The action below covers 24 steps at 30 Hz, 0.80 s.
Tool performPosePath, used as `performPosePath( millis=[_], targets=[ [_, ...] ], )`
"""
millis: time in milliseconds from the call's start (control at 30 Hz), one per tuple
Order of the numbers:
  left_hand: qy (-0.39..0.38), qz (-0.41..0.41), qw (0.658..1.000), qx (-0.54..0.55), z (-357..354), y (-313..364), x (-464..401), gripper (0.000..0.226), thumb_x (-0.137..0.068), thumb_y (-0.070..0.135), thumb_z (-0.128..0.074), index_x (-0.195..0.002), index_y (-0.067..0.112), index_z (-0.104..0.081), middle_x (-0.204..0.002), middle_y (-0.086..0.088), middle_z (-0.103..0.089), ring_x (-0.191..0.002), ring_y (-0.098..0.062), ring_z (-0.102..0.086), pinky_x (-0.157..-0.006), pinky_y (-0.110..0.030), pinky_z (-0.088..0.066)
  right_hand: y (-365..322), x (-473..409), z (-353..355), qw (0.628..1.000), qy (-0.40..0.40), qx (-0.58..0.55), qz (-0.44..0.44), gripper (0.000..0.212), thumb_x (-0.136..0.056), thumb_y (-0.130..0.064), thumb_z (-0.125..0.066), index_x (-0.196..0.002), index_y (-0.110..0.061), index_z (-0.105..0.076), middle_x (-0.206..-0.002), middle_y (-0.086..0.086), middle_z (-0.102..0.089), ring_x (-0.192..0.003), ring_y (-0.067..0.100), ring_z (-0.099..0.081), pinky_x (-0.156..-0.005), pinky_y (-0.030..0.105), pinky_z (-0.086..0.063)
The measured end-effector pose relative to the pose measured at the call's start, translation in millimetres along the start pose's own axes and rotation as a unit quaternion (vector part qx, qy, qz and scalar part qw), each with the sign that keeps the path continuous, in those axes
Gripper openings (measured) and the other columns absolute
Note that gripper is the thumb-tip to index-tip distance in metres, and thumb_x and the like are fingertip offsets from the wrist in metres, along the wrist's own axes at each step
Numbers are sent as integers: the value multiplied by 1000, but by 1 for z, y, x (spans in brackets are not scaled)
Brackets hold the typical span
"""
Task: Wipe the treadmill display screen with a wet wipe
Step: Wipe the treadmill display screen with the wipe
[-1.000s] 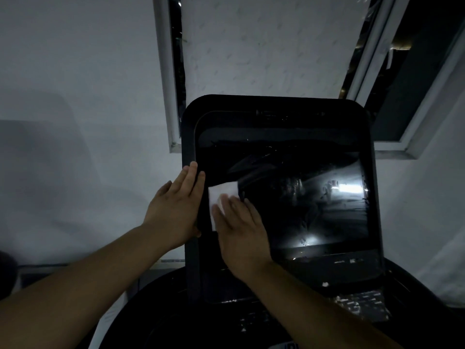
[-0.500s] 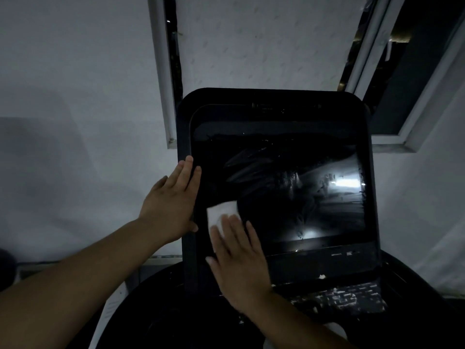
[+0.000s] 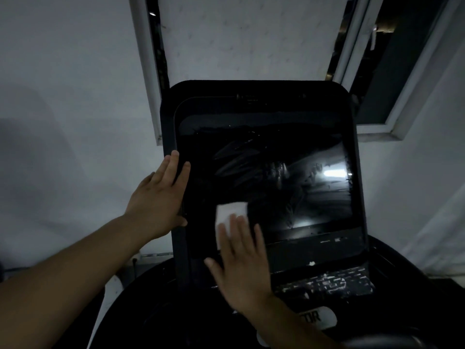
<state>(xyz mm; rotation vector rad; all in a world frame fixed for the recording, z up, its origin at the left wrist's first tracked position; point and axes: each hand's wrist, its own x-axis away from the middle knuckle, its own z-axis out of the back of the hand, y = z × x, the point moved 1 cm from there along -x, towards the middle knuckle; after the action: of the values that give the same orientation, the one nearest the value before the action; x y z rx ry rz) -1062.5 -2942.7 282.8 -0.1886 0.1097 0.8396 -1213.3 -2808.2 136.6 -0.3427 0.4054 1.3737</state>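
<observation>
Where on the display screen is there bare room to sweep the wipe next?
Free: the display screen above the wet wipe, right to the far bezel. Crowded: lower-left corner, where the right hand presses the wipe; left hand covers the left edge.

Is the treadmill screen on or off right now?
It looks off: the screen is black, showing only streaks and a reflected glare at its right side while the right hand presses the wipe on it.

- Right hand (image 3: 241, 268) presses a white wet wipe (image 3: 230, 212) flat at the display screen's (image 3: 276, 177) 7 o'clock corner.
- Left hand (image 3: 158, 197) rests flat on the 9 o'clock frame edge.
</observation>
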Motion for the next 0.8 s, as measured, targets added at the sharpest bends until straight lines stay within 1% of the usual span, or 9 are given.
performPosePath(
  millis=[67,167,233,333,433,567,633,700,800],
  targets=[
    [-1,0,1000,2,0,0,1,135,-76,56,-80,-157,17,22,-157,-12,42,-153,-25,23,-124,-41,-13,-11,12,-5,999,0,-1,40,71,-100,-61,-40,-156,-18,-34,-166,16,-20,-155,33,-12,-119,61,-25],
    [3,-3,1000,5,-4,1,2,132,-78,53,-78,-156,18,22,-157,-13,42,-152,-25,24,-125,-40,-10,9,16,-4,998,8,20,59,67,-102,-60,-40,-157,-22,-34,-167,14,-19,-156,29,-12,-117,63,-26],
    [16,-10,1000,9,-7,3,3,130,-79,51,-78,-157,18,20,-158,-14,39,-153,-26,23,-125,-41,-9,38,14,-1,999,5,32,26,67,-102,-59,-38,-158,-22,-31,-167,14,-19,-156,30,-12,-118,62,-23],
    [25,-20,999,2,-12,10,4,128,-79,56,-76,-158,18,17,-161,-16,35,-152,-30,26,-125,-42,-11,79,10,6,996,-7,53,-69,70,-103,-61,-31,-160,-20,-24,-167,17,-17,-156,31,-9,-120,61,-16],
    [20,-14,1000,10,-15,20,2,130,-76,66,-73,-158,21,18,-162,-14,33,-148,-35,32,-124,-46,-14,74,8,9,993,-4,19,-113,71,-104,-61,-30,-160,-17,-24,-166,20,-19,-155,34,-10,-122,60,-14],
    [13,-2,1000,5,-17,32,-2,131,-75,73,-67,-156,24,23,-160,-11,38,-144,-41,38,-124,-50,-9,26,18,0,1000,4,-23,1,68,-102,-61,-36,-158,-22,-31,-166,19,-17,-155,36,-10,-119,63,-20],
    [20,5,1000,-4,-20,33,-3,133,-73,76,-66,-156,22,22,-161,-12,36,-144,-43,37,-124,-51,-6,24,22,-3,999,12,-29,36,63,-103,-60,-38,-157,-27,-34,-167,16,-16,-156,34,-10,-118,64,-22],
    [36,6,999,-12,-24,31,-3,135,-70,78,-67,-158,19,16,-164,-14,29,-146,-43,34,-125,-53,-5,41,18,-1,999,28,-21,36,60,-103,-57,-40,-155,-27,-37,-167,12,-19,-156,29,-13,-117,63,-24],
    [44,12,998,-40,-30,29,-4,137,-68,83,-63,-158,16,15,-166,-16,24,-146,-45,33,-125,-56,-3,86,7,7,998,29,13,-47,62,-104,-59,-32,-157,-26,-32,-167,11,-21,-156,27,-12,-120,59,-19]
  ],
)
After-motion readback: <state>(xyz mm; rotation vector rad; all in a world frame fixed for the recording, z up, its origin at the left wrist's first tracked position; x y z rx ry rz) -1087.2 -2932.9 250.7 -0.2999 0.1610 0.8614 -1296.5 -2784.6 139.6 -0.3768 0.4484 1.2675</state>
